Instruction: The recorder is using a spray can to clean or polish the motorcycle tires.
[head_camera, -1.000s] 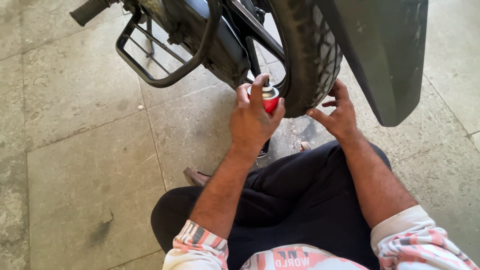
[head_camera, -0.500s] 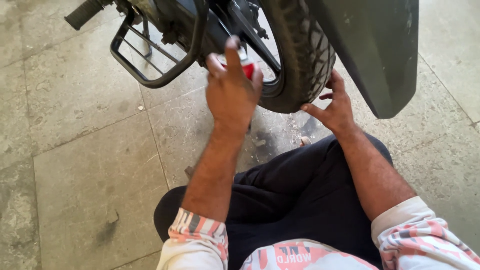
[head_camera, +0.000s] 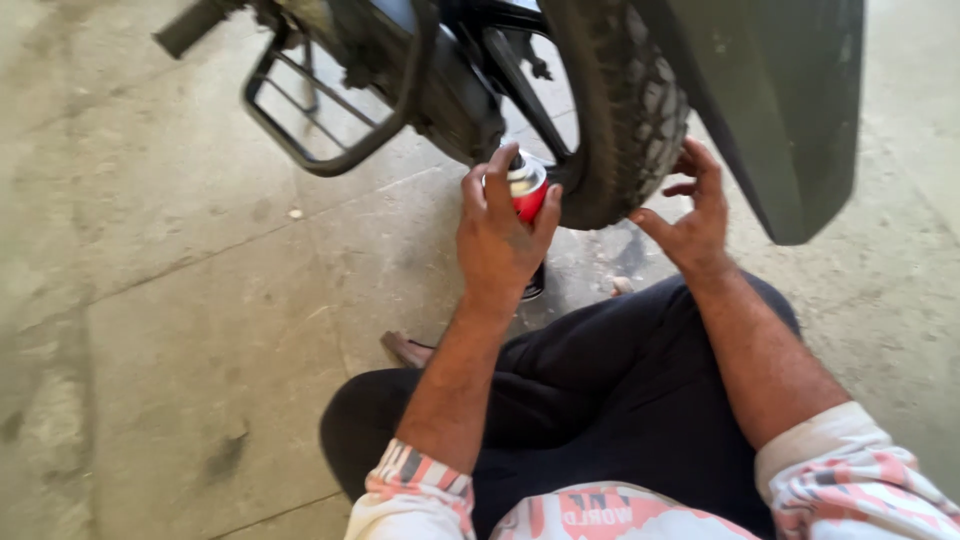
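Red spray can (head_camera: 529, 193), upright beside tyre (head_camera: 625, 110)

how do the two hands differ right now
The left hand is wrapped around a red spray can, forefinger on its top; the right hand holds nothing. The left hand sits left of the tyre, beside the wheel; the right hand is spread open at the tyre's tread. Both are bare and raised at the wheel.

This looks like a motorcycle repair spot, a garage floor or a paved yard. A motorcycle stands on a stained concrete floor (head_camera: 150, 300) laid in large slabs, its knobby tyre (head_camera: 625, 110), dark mudguard (head_camera: 790, 110) and black metal footrest frame (head_camera: 330, 120) filling the top of the view.
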